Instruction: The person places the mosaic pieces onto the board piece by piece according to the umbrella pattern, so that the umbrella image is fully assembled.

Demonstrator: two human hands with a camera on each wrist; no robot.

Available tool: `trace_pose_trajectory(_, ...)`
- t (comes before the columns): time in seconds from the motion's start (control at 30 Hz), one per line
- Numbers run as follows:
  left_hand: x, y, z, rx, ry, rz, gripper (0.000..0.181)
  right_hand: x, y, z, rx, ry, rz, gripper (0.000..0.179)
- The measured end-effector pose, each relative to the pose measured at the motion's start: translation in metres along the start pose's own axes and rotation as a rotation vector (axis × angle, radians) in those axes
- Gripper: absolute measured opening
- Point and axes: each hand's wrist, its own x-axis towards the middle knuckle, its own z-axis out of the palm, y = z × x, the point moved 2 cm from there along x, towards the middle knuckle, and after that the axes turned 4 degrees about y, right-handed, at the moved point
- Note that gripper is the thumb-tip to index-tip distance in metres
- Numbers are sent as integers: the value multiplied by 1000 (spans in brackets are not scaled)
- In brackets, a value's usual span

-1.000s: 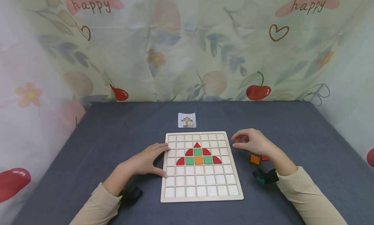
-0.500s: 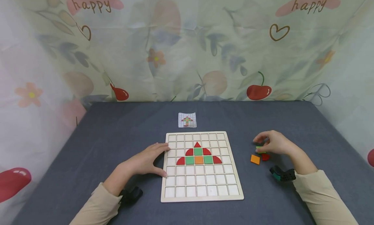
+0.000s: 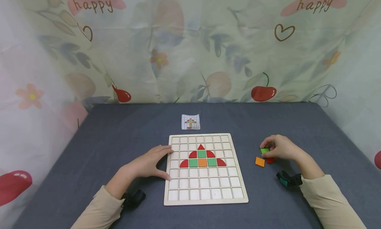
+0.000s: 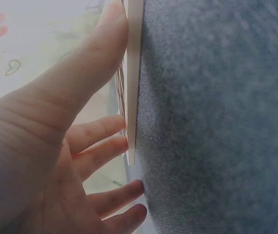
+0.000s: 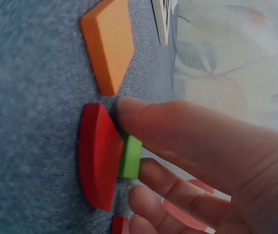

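Observation:
My left hand [image 3: 151,162] rests at the left edge of the wooden grid board [image 3: 205,202], thumb and fingertips on its rim, fingers spread. Set in the board are a red triangle [image 3: 201,147], red quarter-round tiles [image 3: 192,155], green squares [image 3: 201,154] and one orange square [image 3: 202,162]. To the right of the board, my right hand [image 3: 281,147] pinches a green square tile [image 5: 130,158] between thumb and fingers. A red quarter-round tile [image 5: 97,156] lies right in front of it, and a loose orange square tile [image 5: 110,44] is beside the thumb tip.
Behind the board lies a small printed card [image 3: 190,122] with a coloured grid pattern. Another red piece [image 5: 120,225] shows partly at the bottom of the right wrist view. A patterned curtain [image 3: 190,47] stands along the back of the dark table [image 3: 134,123].
My right hand has moved right, from near the board's edge to the loose tiles, and has taken hold of the green tile. My left hand has stayed on the board.

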Motion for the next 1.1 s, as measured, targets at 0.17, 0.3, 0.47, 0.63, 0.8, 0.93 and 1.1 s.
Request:
trace_pose_trajectory(0.17,0,-1,1,4,0,11,92,0,-4,-2,-8,42,-12,27)
trace_pose_trajectory(0.3,0,-1,1,4,0,8,92,-2,-15,-3,25,79,-32,28)
trace_pose_trajectory(0.47,0,0,0,-4,-2,0,92,-2,-27,1,66,114,-50,28)
trace_pose_trajectory(0.63,-1,1,0,-10,-2,-4,92,-2,-39,7,84,136,-79,29)
trace_pose_trajectory(0.8,-1,1,0,-6,4,0,92,-2,-50,14,96,156,-103,27)
trace_pose_trajectory(0.93,-1,1,0,-3,5,-1,92,-3,-59,19,102,167,-123,25)
trace_pose_trajectory(1.1,-1,0,0,-7,5,-2,92,-2,-68,26,106,200,-161,23)
